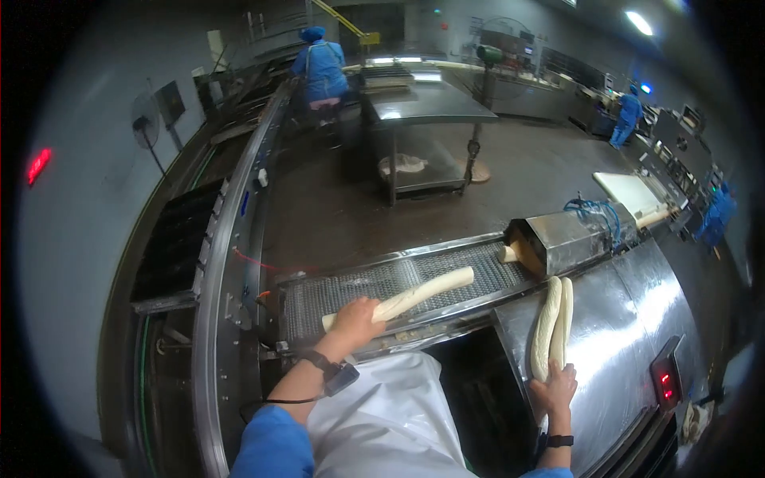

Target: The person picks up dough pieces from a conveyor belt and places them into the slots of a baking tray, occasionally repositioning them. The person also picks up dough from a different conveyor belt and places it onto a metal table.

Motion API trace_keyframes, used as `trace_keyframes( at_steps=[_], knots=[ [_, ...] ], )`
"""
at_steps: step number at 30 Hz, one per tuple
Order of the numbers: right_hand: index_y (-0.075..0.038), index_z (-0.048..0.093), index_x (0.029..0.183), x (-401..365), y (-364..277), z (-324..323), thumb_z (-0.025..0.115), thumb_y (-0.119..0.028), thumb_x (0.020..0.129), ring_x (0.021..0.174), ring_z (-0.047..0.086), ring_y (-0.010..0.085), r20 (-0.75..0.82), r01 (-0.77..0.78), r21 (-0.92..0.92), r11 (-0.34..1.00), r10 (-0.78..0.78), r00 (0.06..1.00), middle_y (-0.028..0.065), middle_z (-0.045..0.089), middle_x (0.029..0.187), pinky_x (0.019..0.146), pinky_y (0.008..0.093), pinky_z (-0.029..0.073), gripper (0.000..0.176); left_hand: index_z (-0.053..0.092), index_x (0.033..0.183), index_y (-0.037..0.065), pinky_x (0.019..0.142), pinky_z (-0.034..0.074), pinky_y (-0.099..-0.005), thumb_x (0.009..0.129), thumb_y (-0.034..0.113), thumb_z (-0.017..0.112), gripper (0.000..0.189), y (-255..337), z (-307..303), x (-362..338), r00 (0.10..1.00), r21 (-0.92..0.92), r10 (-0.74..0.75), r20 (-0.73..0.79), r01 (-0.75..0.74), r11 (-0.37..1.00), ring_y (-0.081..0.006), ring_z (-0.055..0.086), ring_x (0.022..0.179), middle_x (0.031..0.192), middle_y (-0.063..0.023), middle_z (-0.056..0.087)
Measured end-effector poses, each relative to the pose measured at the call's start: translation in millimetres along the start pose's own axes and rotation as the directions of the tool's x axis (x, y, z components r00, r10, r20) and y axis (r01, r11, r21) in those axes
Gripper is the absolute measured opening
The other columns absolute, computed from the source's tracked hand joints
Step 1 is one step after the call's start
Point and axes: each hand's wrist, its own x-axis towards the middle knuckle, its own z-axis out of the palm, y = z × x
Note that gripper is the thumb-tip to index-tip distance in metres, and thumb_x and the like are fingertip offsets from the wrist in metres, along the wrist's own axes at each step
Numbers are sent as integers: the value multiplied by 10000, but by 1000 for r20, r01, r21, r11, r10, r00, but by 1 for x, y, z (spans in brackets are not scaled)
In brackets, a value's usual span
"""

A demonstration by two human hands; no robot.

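My left hand is closed round the left part of a long pale dough roll, which lies slantwise over the mesh conveyor. On the metal surface at the right, two long dough rolls lie side by side, pointing away from me. My right hand is at their near end, its fingers on the dough. The end of another dough roll sticks out of the metal housing over the conveyor's right end.
A rail line with a dark tray runs along the left. Beyond the conveyor stands a steel table. A co-worker in blue is at the back left, with others at the far right. A red digital display sits at right.
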Motion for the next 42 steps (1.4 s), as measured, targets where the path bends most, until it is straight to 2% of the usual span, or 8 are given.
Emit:
trace_keyframes(
  at_steps=[6, 8, 12, 16, 20, 26, 28, 42],
  knots=[
    [-78, 612, 1187, 3, -11, 12, 726, -333, 611, 1001, 530, 412, 92, 0, 110, 994, -10, 996, 227, 515, 1042, 852, 484, 467, 641, 657, 1047, 9, 706, 526, -430, 771, 286, 724, 396, -25, -24, -42, 974, -98, -222, 44, 225, 969, -339, 672, 785, 877, -159, 687],
    [-88, 591, 1232, 2, -7, 23, 771, -332, 622, 1003, 550, 373, 20, -42, 43, 998, 42, 999, 193, 509, 1078, 852, 457, 497, 681, 663, 1020, -1, 700, 524, -367, 826, 284, 708, 347, -36, -55, -51, 865, -715, -375, 334, 491, 498, -230, 669, 805, 901, -110, 689],
    [-43, 574, 1261, -2, -14, 20, 722, -333, 625, 1048, 527, 438, 52, -9, 74, 997, 5, 999, 254, 493, 1072, 899, 488, 463, 715, 655, 1091, 19, 751, 516, -326, 868, 280, 696, 346, -44, -113, -56, 817, -992, -572, 74, 3, -124, -172, 642, 873, 985, -97, 673],
    [-55, 558, 1307, 3, -1, 36, 732, -345, 637, 1061, 532, 412, 40, -26, -24, 999, 27, 999, 239, 489, 1105, 903, 480, 469, 751, 637, 1068, -13, 765, 485, -297, 879, 221, 699, 307, -22, -190, -83, 511, -838, -721, -468, -517, 178, -149, 608, 849, 966, -70, 650],
    [-52, 543, 1327, 5, -14, 37, 743, -351, 665, 1088, 531, 396, 58, -101, -61, 993, 105, 993, 229, 484, 1157, 910, 469, 470, 754, 586, 1156, -46, 849, 486, -306, 928, 157, 629, 308, -50, -205, -125, 162, -569, -590, -791, -549, 613, -176, 626, 945, 1050, -117, 658],
    [23, 555, 1237, 36, 1, 70, 676, -345, 733, 1000, 579, 316, 52, -46, 367, 929, 29, 998, 193, 558, 1057, 848, 415, 487, 636, 515, 1268, -52, 894, 438, -319, 900, 108, 609, 413, -150, -197, -215, 74, -694, -755, -651, -460, 554, -172, 559, 1035, 1104, -76, 593],
    [27, 577, 1161, 47, -29, 59, 636, -305, 815, 917, 606, 246, 209, -128, 882, 454, -134, 969, 116, 590, 939, 769, 357, 508, 483, 446, 1346, -69, 888, 442, -332, 857, 139, 645, 568, -159, -204, -238, -18, -854, -933, -359, -398, 336, -196, 562, 1023, 1094, -77, 582],
    [18, 553, 1208, 14, -363, -174, 597, -420, 860, 939, 671, 276, -91, -74, 975, -208, -685, 723, 215, 642, 1069, 798, 387, 566, 561, 238, 1492, -42, 1137, 249, -393, 778, 293, 722, 925, -237, -173, -320, -434, -892, -790, -432, 76, 446, -361, 297, 1396, 1530, -258, 252]
  ],
)
